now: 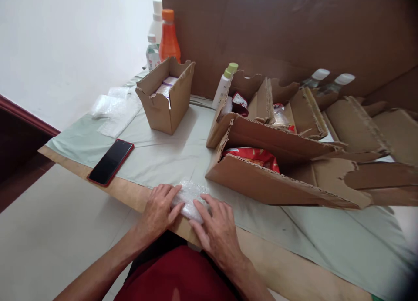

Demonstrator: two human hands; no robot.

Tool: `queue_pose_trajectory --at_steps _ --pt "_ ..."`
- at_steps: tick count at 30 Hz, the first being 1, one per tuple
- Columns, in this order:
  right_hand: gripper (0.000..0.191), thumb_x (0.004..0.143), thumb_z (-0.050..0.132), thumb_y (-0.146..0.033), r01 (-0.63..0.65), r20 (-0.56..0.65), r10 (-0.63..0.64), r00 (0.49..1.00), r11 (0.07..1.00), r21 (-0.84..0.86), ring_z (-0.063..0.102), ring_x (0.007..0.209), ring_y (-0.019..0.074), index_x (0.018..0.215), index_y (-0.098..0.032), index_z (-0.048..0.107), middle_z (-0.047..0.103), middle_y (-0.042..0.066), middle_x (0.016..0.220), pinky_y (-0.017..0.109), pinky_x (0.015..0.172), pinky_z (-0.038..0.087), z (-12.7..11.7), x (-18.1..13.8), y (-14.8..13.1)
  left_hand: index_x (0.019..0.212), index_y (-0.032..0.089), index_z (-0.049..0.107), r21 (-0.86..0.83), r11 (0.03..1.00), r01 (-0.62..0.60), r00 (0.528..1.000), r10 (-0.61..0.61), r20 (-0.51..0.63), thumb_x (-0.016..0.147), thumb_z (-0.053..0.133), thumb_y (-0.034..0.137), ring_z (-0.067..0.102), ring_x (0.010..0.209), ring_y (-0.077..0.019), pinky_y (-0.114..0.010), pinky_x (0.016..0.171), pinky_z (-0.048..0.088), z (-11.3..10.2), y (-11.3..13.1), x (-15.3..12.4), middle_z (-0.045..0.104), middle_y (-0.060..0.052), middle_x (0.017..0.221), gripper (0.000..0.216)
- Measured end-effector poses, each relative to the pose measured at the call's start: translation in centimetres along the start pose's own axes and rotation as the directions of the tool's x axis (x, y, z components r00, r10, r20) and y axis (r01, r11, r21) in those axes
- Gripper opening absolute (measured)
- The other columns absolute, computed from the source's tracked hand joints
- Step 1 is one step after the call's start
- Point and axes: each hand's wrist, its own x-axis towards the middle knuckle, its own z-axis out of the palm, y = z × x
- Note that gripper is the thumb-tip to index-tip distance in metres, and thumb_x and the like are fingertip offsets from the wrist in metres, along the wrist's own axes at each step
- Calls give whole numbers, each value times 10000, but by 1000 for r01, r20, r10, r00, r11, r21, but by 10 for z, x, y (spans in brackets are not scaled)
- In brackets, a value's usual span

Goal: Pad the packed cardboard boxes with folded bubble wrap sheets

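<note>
Both hands pressing down on a bubble-wrapped bundle at the near edge of the tabletop.

The left hand (159, 209) and right hand (215, 229) lie flat-ish with fingers spread over the bubble-wrap bundle (190, 198), not curled around it, just resting on top from either side. It sits on the pale green cloth (170, 155). A red-cased phone (111, 162) lies off to the left, a small open cardboard box (166, 94) stands further back, and a pile of opened cardboard boxes (287, 162) sits just to the right.
</note>
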Motion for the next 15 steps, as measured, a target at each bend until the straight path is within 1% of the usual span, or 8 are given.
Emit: queue_pose_trajectory --at_steps 2,4,5,7,9,11,13,15 --pt "344 910 646 -182 32 40 -33 999 999 18 636 1065 307 1254 -187 649 697 143 1248 460 895 498 5 2 1 1234 183 659 -71 995 74 995 -78 -60 958 595 325 667 967 -302 -500 872 562 -1 1 -2 713 -116 1034 317" --pt "327 918 594 -127 -28 26 25 999 995 101 665 1020 277 1234 -190 650 737 116 1160 424 876 525 9 6 4 1197 187 670 -248 945 214 967 -241 -85 948 604 380 698 942 -278 -465 859 584 -4 4 -10 724 -107 1010 322" --pt "321 932 568 -121 -97 11 97 995 977 188 678 1015 257 1234 -193 647 747 104 1143 399 881 536 8 9 4 1188 186 671 -367 881 299 939 -340 -53 938 615 413 718 926 -268 -444 841 598 -6 6 -16 735 -105 1004 343" --pt "306 954 549 -157 -249 46 254 966 869 428 698 1017 219 1242 -208 640 755 78 1138 339 896 552 4 11 3 1214 181 662 -603 665 440 873 -475 112 896 664 482 749 960 -275 -429 844 618 -9 14 -24 760 -120 1056 437" --pt "289 948 568 -201 -342 181 295 938 703 623 711 990 190 1221 -239 654 757 40 1112 287 879 561 -5 10 -3 1243 170 662 -756 415 506 832 -466 301 846 711 540 746 1054 -305 -461 917 611 -8 24 -28 765 -144 1138 545" --pt "250 931 586 -223 -356 245 260 934 632 688 709 985 187 1155 -264 689 746 25 1086 285 889 561 -13 3 -9 1216 168 691 -811 256 526 816 -423 395 811 740 576 736 1086 -325 -498 970 591 -4 32 -28 773 -141 1132 577" --pt "278 913 631 -282 -337 184 290 939 676 656 672 1145 234 1184 -269 692 700 69 1237 359 1006 532 -19 -8 -11 1142 183 726 -827 207 522 819 -394 418 787 754 611 752 1010 -329 -504 921 612 1 37 -27 790 -121 1038 557" --pt "483 891 689 -401 -325 86 349 933 718 616 567 1339 302 1345 -253 617 567 139 1466 441 1097 482 -24 -20 -6 1099 214 735 -833 235 501 850 -317 422 774 769 628 761 930 -316 -477 849 635 6 39 -25 790 -102 987 527"
